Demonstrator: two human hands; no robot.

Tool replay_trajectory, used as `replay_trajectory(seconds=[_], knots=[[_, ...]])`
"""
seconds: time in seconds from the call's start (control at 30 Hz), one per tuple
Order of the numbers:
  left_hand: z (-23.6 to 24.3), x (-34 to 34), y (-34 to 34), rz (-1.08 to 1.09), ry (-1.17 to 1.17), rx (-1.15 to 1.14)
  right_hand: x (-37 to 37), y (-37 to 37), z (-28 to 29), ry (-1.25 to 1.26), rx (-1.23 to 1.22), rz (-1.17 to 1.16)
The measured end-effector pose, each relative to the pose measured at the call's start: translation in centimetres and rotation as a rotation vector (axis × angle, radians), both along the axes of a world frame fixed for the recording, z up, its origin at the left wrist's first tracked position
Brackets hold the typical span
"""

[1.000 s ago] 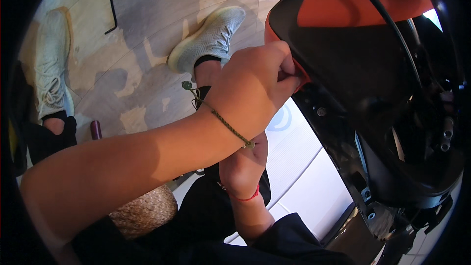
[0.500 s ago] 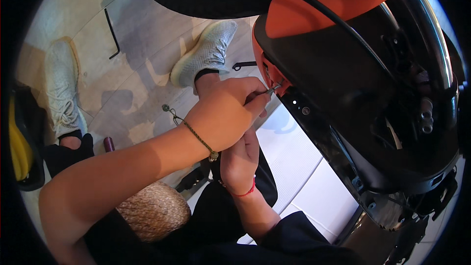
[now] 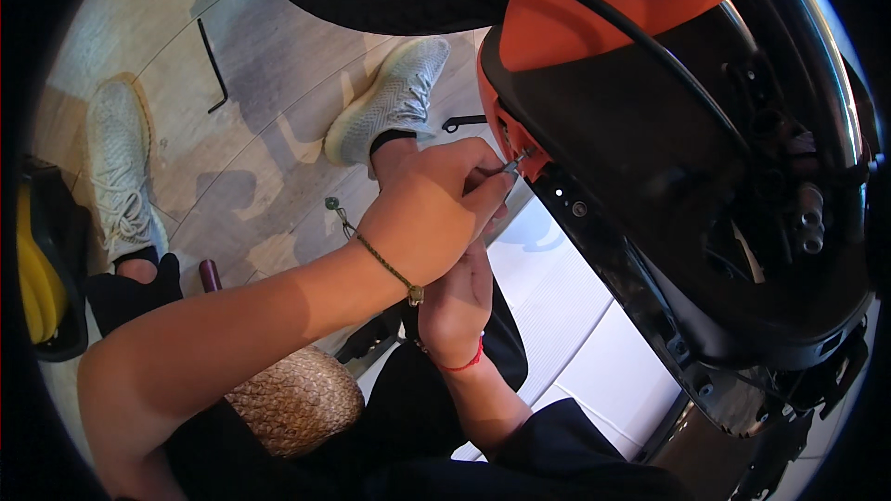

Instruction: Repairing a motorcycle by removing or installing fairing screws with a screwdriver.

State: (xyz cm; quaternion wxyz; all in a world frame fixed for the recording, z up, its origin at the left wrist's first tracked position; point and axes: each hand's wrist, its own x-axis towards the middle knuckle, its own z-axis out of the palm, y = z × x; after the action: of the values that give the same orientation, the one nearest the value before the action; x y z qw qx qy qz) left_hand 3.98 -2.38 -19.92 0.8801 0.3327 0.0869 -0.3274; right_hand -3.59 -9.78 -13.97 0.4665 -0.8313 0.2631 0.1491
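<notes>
My left hand, with a dark braided bracelet, is closed in a pinch. Between its thumb and finger is a thin metal piece, its tip against the orange panel at the edge of a black-and-orange vehicle body. Too little of the metal piece shows to tell its kind. Just below and partly behind sits my right hand, a red string on its wrist. Most of its fingers are hidden by the left hand, so what it holds cannot be made out.
A black tyre is at the top. On the wood-look floor lie a black hex key and another black tool. A woven stool, a yellow-and-black object and white panels surround me.
My left hand and wrist have shifted very slightly, and the bracelet's loose end swings a little to the right. The pinch stays at the orange panel, and the right hand is nearly still.
</notes>
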Motion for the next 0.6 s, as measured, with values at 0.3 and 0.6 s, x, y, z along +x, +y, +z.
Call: replay_trajectory(seconds=[0.3,0.6], knots=[[0.18,0.15,-0.18,0.02,0.015,-0.046,0.11,-0.28,-0.18,-0.048,0.071,-0.039],[-0.18,-0.32,-0.61,0.08,0.016,-0.038,0.3,-0.34,-0.12,-0.049,0.064,-0.001]])
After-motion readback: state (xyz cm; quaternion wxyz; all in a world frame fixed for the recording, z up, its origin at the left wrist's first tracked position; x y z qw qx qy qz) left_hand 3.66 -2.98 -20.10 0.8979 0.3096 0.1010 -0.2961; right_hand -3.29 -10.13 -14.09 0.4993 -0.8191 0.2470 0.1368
